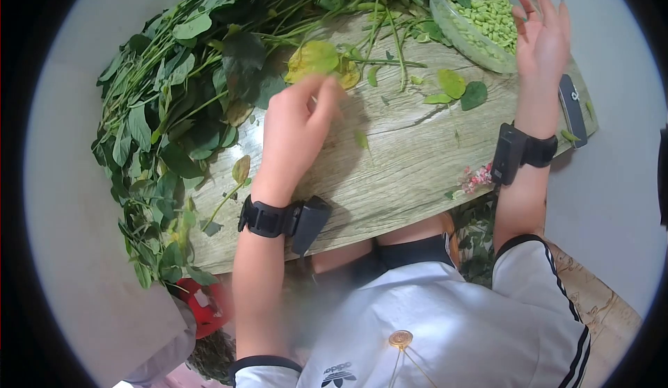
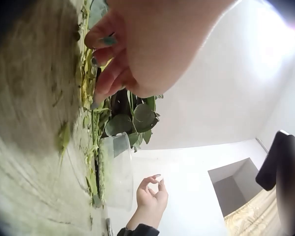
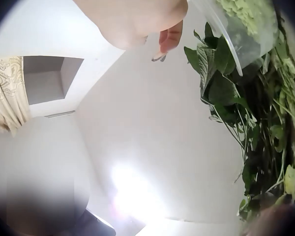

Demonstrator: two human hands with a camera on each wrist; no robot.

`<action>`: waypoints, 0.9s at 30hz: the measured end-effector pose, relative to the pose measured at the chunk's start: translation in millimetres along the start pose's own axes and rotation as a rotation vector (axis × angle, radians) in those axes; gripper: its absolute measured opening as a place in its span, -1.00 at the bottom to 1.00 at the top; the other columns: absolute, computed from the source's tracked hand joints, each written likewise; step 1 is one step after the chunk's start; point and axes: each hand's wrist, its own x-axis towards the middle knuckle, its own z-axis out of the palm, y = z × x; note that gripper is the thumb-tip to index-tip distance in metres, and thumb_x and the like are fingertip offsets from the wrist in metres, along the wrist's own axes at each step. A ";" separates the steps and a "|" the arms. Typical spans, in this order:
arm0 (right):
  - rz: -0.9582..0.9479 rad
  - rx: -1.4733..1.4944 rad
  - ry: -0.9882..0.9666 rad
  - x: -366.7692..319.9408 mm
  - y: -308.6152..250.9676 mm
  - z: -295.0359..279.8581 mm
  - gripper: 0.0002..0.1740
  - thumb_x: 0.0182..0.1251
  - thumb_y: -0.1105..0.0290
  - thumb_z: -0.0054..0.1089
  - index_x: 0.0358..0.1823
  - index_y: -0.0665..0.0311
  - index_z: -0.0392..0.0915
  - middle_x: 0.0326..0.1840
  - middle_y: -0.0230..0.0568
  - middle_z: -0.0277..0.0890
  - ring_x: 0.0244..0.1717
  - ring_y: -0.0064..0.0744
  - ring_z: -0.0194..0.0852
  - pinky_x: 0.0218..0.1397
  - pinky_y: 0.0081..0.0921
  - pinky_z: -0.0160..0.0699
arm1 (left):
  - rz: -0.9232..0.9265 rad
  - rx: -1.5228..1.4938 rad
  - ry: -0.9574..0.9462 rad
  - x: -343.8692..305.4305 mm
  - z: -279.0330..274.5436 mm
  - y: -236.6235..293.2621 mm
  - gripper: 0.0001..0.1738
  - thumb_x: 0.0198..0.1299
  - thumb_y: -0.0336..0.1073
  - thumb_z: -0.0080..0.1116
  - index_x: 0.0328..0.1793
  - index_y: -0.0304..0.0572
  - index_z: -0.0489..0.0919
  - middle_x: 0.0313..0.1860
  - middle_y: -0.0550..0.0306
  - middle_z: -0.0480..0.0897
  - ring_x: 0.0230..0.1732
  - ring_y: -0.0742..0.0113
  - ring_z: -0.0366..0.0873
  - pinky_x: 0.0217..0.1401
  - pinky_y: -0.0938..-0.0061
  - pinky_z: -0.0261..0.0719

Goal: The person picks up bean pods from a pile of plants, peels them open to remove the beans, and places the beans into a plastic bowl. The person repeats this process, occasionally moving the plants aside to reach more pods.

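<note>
My left hand (image 1: 299, 120) hovers low over the wooden tabletop (image 1: 417, 151), its fingers loosely bent and nothing visible in them. Just beyond it lies a yellowed leaf (image 1: 313, 60) at the edge of a big heap of leafy bean stalks (image 1: 188, 103). In the left wrist view, the left fingertips (image 2: 99, 93) point down near the stalks. My right hand (image 1: 543, 44) is raised beside a clear plastic bowl (image 1: 456, 37) of shelled green beans (image 1: 487, 16). Its fingers are loosely extended, apart from the beans in the head view.
Loose leaves (image 1: 452, 83) and a single pod (image 1: 361, 139) are scattered on the wood. A dark flat slab (image 1: 573, 113) lies at the right edge, with a pink flower cluster (image 1: 477, 178) at the front edge. A red container (image 1: 205, 308) stands below, at left.
</note>
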 end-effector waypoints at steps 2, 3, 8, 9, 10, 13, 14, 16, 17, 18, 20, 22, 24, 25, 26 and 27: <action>-0.002 -0.015 0.084 1.3 14.2 -9.5 -0.71 0.47 0.40 0.11 0.14 0.30 0.56 -0.14 -0.22 0.63 -0.12 -0.46 0.58 -0.18 -0.51 0.59 | 0.043 0.043 -0.146 -4.3 1.0 7.3 -0.57 0.40 -0.13 0.14 -0.42 -0.34 0.64 -0.65 0.29 0.56 -0.65 0.65 0.28 -0.59 0.61 0.16; 0.027 0.162 -0.031 2.8 24.3 -9.0 -0.62 0.49 0.36 0.09 0.26 0.34 0.45 -0.15 -0.25 0.59 -0.23 -0.56 0.51 -0.30 -0.61 0.52 | 0.045 0.044 -0.147 -5.7 2.0 7.8 -0.57 0.40 -0.13 0.14 -0.42 -0.34 0.64 -0.65 0.29 0.56 -0.65 0.65 0.28 -0.59 0.61 0.16; -0.037 -0.384 -0.267 -57.1 2.2 48.6 -0.51 0.53 0.32 0.05 0.39 0.34 0.30 -0.17 -0.30 0.53 -0.23 -0.66 0.45 -0.37 -0.73 0.44 | 0.029 0.036 -0.166 -7.3 1.9 11.6 -0.68 0.33 -0.16 0.19 -0.34 -0.29 0.66 -0.71 0.14 0.55 -0.70 0.38 0.35 -0.53 0.47 0.33; -0.012 -0.332 -0.368 -68.5 3.8 54.6 -0.56 0.52 0.34 0.05 0.33 0.34 0.35 -0.20 -0.32 0.52 -0.25 -0.66 0.45 -0.33 -0.72 0.45 | 0.029 0.035 -0.163 -7.3 1.3 13.6 -0.68 0.33 -0.16 0.19 -0.34 -0.29 0.66 -0.71 0.14 0.55 -0.70 0.38 0.35 -0.53 0.47 0.33; 0.014 -0.278 -0.468 -74.5 6.2 56.3 -0.61 0.51 0.35 0.04 0.28 0.35 0.39 -0.23 -0.35 0.50 -0.26 -0.66 0.45 -0.29 -0.72 0.45 | 0.011 -0.080 -0.034 -6.9 1.1 16.0 -0.76 0.35 -0.23 0.14 -0.24 -0.27 0.65 -0.63 0.15 0.59 -0.65 0.42 0.37 -0.53 0.49 0.34; -0.039 -0.290 -0.516 -74.5 19.3 48.0 -0.72 0.49 0.37 0.02 0.13 0.34 0.46 -0.26 -0.34 0.50 -0.28 -0.65 0.45 -0.23 -0.68 0.47 | 0.102 -0.222 0.181 0.4 2.2 9.2 -0.82 0.35 -0.36 0.02 -0.06 -0.24 0.61 -0.43 0.16 0.64 -0.54 0.47 0.40 -0.51 0.51 0.35; -0.039 -0.288 -0.516 -71.8 17.7 44.3 -0.72 0.49 0.37 0.02 0.13 0.34 0.46 -0.26 -0.34 0.50 -0.28 -0.65 0.45 -0.23 -0.68 0.47 | 0.213 -0.250 0.268 2.4 0.7 5.2 -0.78 0.34 -0.42 -0.04 0.02 -0.22 0.59 -0.31 0.16 0.65 -0.47 0.49 0.41 -0.50 0.53 0.35; -0.050 -0.202 -0.552 -66.8 12.4 38.8 -0.80 0.49 0.39 -0.03 0.02 0.31 0.48 -0.31 -0.38 0.47 -0.29 -0.65 0.44 -0.21 -0.67 0.48 | 0.214 -0.116 0.191 1.6 -10.8 -0.3 -0.74 0.39 -0.42 -0.16 -0.04 -0.37 0.56 -0.07 0.14 0.59 -0.33 0.64 0.40 -0.43 0.70 0.35; -0.050 -0.201 -0.551 -66.3 12.7 39.3 -0.80 0.49 0.39 -0.03 0.02 0.31 0.48 -0.31 -0.38 0.47 -0.29 -0.65 0.44 -0.21 -0.67 0.48 | 0.263 -0.117 0.167 1.4 -12.2 -0.9 -0.72 0.40 -0.40 -0.18 -0.08 -0.37 0.58 -0.06 0.15 0.57 -0.36 0.65 0.38 -0.45 0.70 0.33; -0.032 -0.188 -0.530 -66.4 12.9 41.1 -0.80 0.49 0.40 0.01 0.01 0.31 0.52 -0.32 -0.38 0.50 -0.33 -0.67 0.45 -0.26 -0.69 0.47 | 0.312 -0.120 0.143 1.4 -12.6 -0.8 -0.68 0.42 -0.38 -0.20 -0.12 -0.37 0.60 -0.05 0.17 0.55 -0.38 0.66 0.36 -0.47 0.71 0.32; -0.015 -0.176 -0.509 -68.9 14.9 44.6 -0.81 0.48 0.41 0.04 0.00 0.32 0.55 -0.33 -0.38 0.53 -0.38 -0.68 0.46 -0.31 -0.71 0.45 | 0.301 -0.181 0.165 1.3 -8.4 3.4 -0.66 0.44 -0.35 -0.21 -0.16 -0.38 0.61 -0.07 0.18 0.53 -0.42 0.65 0.34 -0.49 0.72 0.29; -0.106 -0.592 -0.725 -76.1 20.6 45.7 -0.78 0.44 0.35 0.04 -0.06 0.26 0.63 -0.27 -0.23 0.67 -0.31 -0.44 0.67 -0.27 -0.54 0.61 | 0.290 -0.242 0.185 2.2 -6.9 5.3 -0.63 0.46 -0.32 -0.21 -0.19 -0.38 0.62 -0.08 0.20 0.51 -0.46 0.65 0.31 -0.51 0.72 0.27; -0.170 -0.712 -0.943 -81.8 23.3 43.7 -0.76 0.41 0.40 0.03 -0.01 0.28 0.60 -0.18 -0.18 0.66 -0.17 -0.36 0.65 -0.13 -0.45 0.62 | 0.300 -0.170 0.208 2.2 -7.3 5.0 -0.62 0.50 -0.26 -0.18 -0.16 -0.38 0.62 -0.14 0.22 0.50 -0.49 0.66 0.30 -0.53 0.72 0.25; -0.237 -0.828 -1.165 -85.5 25.0 42.9 -0.73 0.37 0.45 0.02 0.04 0.30 0.57 -0.09 -0.13 0.64 -0.03 -0.27 0.63 0.02 -0.37 0.62 | 0.299 -0.171 0.206 2.0 -7.1 4.3 -0.62 0.50 -0.26 -0.18 -0.16 -0.38 0.62 -0.14 0.22 0.50 -0.49 0.66 0.30 -0.53 0.72 0.25; -0.238 -0.829 -1.165 -91.5 31.0 42.9 -0.73 0.37 0.45 0.02 0.04 0.30 0.57 -0.09 -0.13 0.64 -0.03 -0.27 0.63 0.02 -0.37 0.62 | 0.284 -0.181 0.207 2.5 -7.2 3.0 -0.61 0.50 -0.24 -0.17 -0.15 -0.37 0.62 -0.15 0.23 0.49 -0.49 0.67 0.30 -0.53 0.71 0.26; -0.303 -0.829 -1.288 -99.2 39.0 43.5 -0.70 0.35 0.47 0.01 0.07 0.32 0.54 0.00 -0.07 0.60 0.05 -0.18 0.57 0.12 -0.30 0.56 | 0.273 -0.190 0.211 3.1 -8.1 2.0 -0.61 0.51 -0.21 -0.15 -0.14 -0.37 0.62 -0.16 0.23 0.49 -0.48 0.67 0.31 -0.53 0.71 0.26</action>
